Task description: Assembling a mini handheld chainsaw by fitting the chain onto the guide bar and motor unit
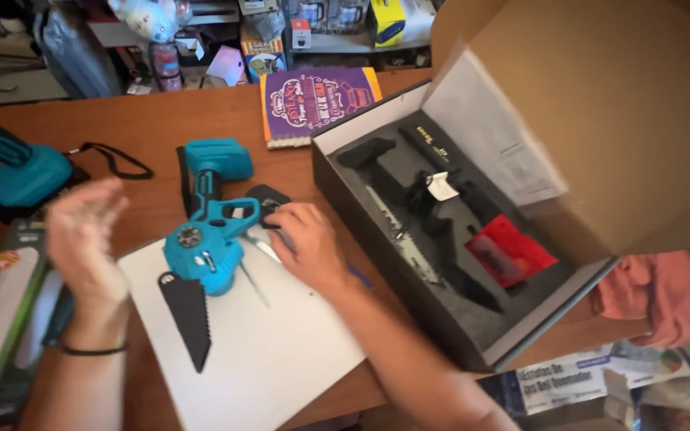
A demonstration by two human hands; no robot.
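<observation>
Head view: teal cordless mini saw [205, 239] lies on white sheet [257, 351], on wooden table [145, 120], bare guide bar pointing toward person. Right hand [309, 243] rests at saw's handle end, fingers curled over small dark part; exact hold cannot be told. Left hand [81, 235] raised beside saw, open, blurred, holding nothing. Open foam-lined box [441, 239] just right, saw chain [401, 239] in it. Judged step: assembly of saw. Next move calls for steadying saw body.

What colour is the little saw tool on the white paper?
Teal body with a black blade guard, seen in the head view.
</observation>
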